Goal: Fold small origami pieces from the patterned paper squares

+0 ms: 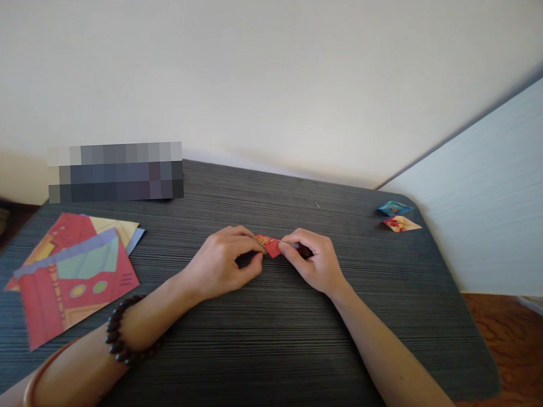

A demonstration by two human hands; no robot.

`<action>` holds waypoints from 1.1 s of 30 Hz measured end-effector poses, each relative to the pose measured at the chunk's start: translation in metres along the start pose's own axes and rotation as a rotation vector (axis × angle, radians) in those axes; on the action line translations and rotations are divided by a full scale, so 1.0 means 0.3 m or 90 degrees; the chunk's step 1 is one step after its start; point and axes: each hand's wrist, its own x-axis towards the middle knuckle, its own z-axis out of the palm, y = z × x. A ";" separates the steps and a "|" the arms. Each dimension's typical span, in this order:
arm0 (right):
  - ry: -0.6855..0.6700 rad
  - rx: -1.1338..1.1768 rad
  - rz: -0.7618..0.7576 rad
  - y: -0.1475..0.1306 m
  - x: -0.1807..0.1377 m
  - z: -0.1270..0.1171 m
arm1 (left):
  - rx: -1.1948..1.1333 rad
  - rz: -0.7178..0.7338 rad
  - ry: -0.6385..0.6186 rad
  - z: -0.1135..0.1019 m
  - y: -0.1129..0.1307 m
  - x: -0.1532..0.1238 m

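Observation:
A small piece of folded red paper (270,247) with yellow marks is held just above the dark table, between my two hands. My left hand (226,257) pinches its left edge between thumb and fingers. On the other side, my right hand (313,255) grips the paper's right edge with thumb and forefinger. The fingertips cover both ends of the paper, so its full shape is hidden. A dark bead bracelet (119,330) and a copper-coloured bangle (34,382) circle my left forearm.
Several printed paper sheets (83,283) lie overlapping at the left of the dark table (260,348). Two folded paper pieces, one blue (395,208) and one cream and red (401,223), rest near the right edge. A blurred-out object (117,177) stands at the back left, before the wall.

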 end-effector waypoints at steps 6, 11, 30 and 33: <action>-0.016 0.026 0.004 -0.002 0.001 0.003 | -0.042 -0.131 0.012 -0.014 0.018 0.007; -0.060 0.037 0.000 -0.008 0.004 0.006 | -0.110 -0.165 -0.048 -0.016 0.013 0.007; -0.118 0.124 0.093 0.004 0.002 0.003 | -0.306 -0.228 -0.126 -0.036 0.018 0.008; -0.125 0.122 0.071 0.004 0.003 0.002 | -0.289 -0.242 -0.121 -0.026 0.014 0.007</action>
